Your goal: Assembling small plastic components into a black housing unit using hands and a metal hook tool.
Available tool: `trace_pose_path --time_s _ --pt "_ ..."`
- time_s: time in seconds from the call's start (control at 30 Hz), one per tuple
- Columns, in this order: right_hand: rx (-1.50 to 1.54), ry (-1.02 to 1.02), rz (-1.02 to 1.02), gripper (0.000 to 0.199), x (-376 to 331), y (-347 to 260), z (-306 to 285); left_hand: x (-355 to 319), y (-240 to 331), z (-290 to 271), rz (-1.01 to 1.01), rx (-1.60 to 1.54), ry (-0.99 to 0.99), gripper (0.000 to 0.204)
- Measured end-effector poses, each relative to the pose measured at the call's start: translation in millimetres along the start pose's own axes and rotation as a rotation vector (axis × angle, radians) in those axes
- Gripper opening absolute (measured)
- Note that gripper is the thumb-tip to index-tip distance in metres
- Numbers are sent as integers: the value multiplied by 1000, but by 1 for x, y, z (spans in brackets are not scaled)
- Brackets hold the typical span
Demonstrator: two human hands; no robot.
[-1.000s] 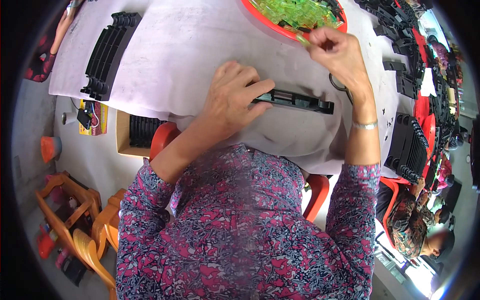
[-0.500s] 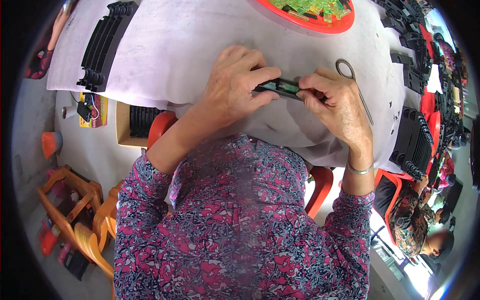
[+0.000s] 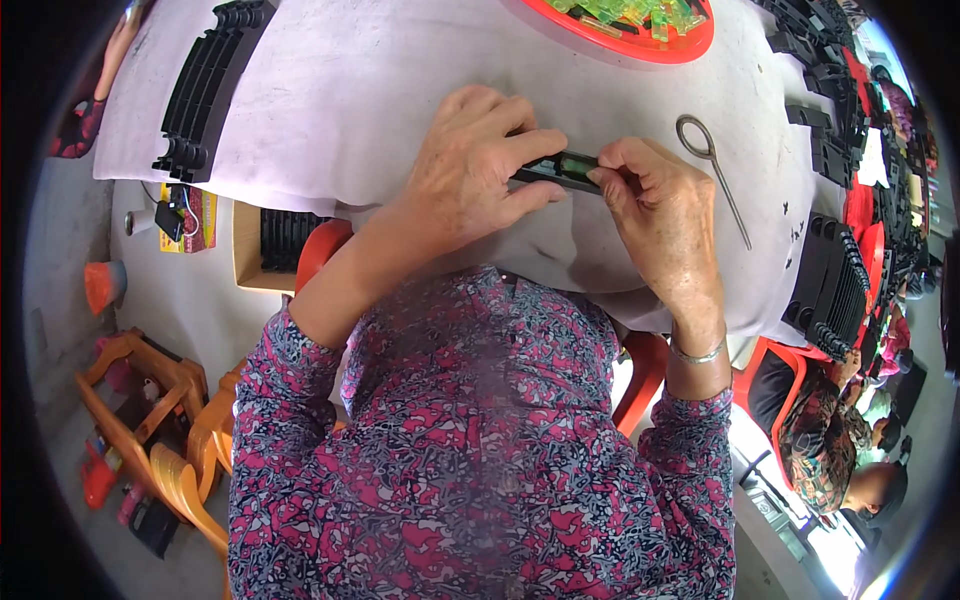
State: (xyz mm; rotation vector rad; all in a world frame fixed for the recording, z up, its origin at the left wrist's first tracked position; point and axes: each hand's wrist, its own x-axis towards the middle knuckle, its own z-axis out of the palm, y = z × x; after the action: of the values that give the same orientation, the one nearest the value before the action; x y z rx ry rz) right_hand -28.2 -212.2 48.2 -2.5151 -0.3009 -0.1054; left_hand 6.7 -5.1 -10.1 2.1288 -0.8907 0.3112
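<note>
Between my two hands, just above the cloth, is a small narrow black plastic frame (image 3: pixel 549 172) with a clear greenish vial-like piece (image 3: pixel 575 167) set in its slot. My left hand (image 3: pixel 478 160) is closed on the frame's left end, thumb along the near side and index finger along the far side. At the other end my right hand (image 3: pixel 655 190) pinches the frame between thumb and bent fingers, which hide that end. Right of my right hand a metal rod with a looped end (image 3: pixel 712 155) lies on the cloth.
A red bowl (image 3: pixel 690 48) of yellow-green clear pieces stands at the far edge of the pale tablecloth (image 3: pixel 350 90). Stacked black plastic parts lie at the left (image 3: pixel 205 100) and right (image 3: pixel 825 275). Another person (image 3: pixel 815 440) sits at the right. Wooden chairs (image 3: pixel 150 400) stand lower left.
My right wrist has swung slightly left and my right fingers have shifted on the frame's end. More of the greenish piece shows. The frame stays in my left hand.
</note>
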Motion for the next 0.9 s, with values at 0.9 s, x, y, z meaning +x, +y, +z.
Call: trace_pose_path --time_s 0.9 --pt "206 231 191 13 -14 3 14 38 -6 -4 -127 -180 -355 19"
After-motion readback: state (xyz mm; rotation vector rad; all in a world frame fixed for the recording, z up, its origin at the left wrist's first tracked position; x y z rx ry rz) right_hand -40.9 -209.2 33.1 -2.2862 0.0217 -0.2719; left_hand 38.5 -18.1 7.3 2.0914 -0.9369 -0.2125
